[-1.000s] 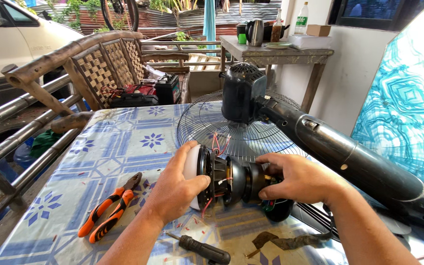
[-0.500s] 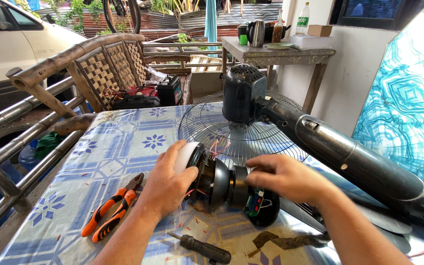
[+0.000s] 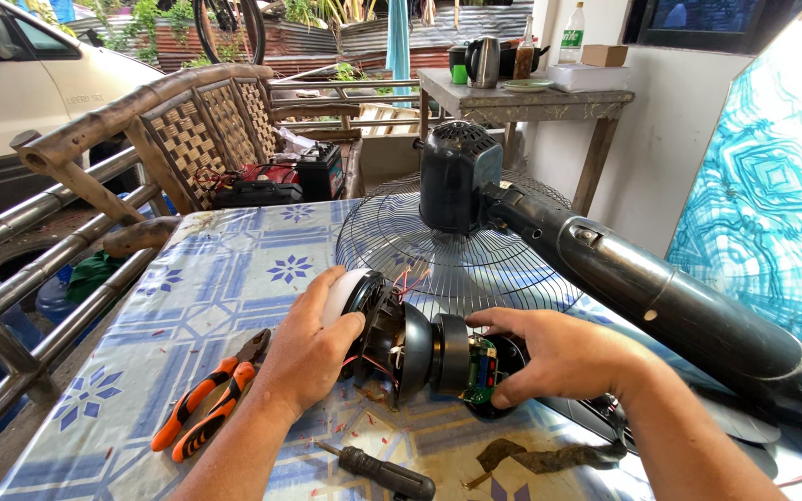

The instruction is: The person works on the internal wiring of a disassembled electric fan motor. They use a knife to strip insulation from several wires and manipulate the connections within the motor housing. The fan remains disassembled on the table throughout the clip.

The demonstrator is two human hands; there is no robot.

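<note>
Fan motor [image 3: 415, 348] lies on its side at table centre, gripped at both ends: left hand [image 3: 313, 348] wrapped round its white end at 9 o'clock, right hand [image 3: 559, 357] grasping the end with the green circuit board [image 3: 482, 369] at 3 o'clock. Wire fan guard [image 3: 457, 255] with black housing [image 3: 457, 176] sits at 12 o'clock. Orange pliers [image 3: 206, 404] lie at 8 o'clock, black-handled screwdriver [image 3: 382, 470] at 6 o'clock on the patterned tablecloth [image 3: 225, 278].

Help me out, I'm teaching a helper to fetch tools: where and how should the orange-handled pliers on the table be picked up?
Probably by the two orange handles, from above and from the table's near left corner. The pliers lie flat on the tablecloth, jaws pointing toward the left hand, which rests on the fan motor. The handle ends sit clear of both hand and motor.
</note>
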